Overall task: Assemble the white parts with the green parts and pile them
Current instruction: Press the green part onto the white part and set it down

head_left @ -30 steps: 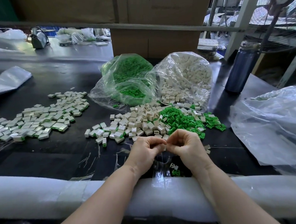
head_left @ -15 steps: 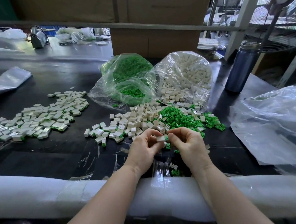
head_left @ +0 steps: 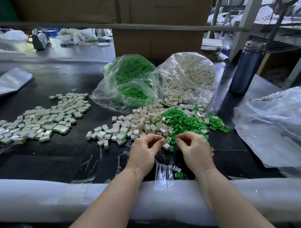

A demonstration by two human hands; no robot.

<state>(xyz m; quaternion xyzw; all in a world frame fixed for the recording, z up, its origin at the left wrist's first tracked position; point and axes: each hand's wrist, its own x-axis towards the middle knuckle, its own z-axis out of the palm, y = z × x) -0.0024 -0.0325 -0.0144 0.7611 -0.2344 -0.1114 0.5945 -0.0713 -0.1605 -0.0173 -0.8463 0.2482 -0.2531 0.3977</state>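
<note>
1. Head view: the left hand [head_left: 145,150] and the right hand [head_left: 195,146] are held side by side, slightly apart, at the near edge of the loose heap of small white rectangular plastic housings [head_left: 143,121] and small green plastic clip inserts [head_left: 182,120].
2. Left hand: fingers are curled, and a single small white plastic piece [head_left: 162,139] is pinched at the fingertips [head_left: 158,139].
3. Right hand: fingers are curled with the tips drawn together at the left; whether a green insert is pinched cannot be told.
4. Key relation: a loose white housing [head_left: 166,146] lies on the black table top [head_left: 60,154] in the gap between the hands, a green insert [head_left: 171,148] just right of it; both hands are judged about equally near. Its long axis cannot be told.
5. Finished pile: flat white-and-green assembled blocks [head_left: 41,120] are spread well apart to the far left.
6. Supply: a clear bag of green inserts [head_left: 131,76] and a clear bag of white housings [head_left: 188,76] lie on the far side of the heap.
</note>
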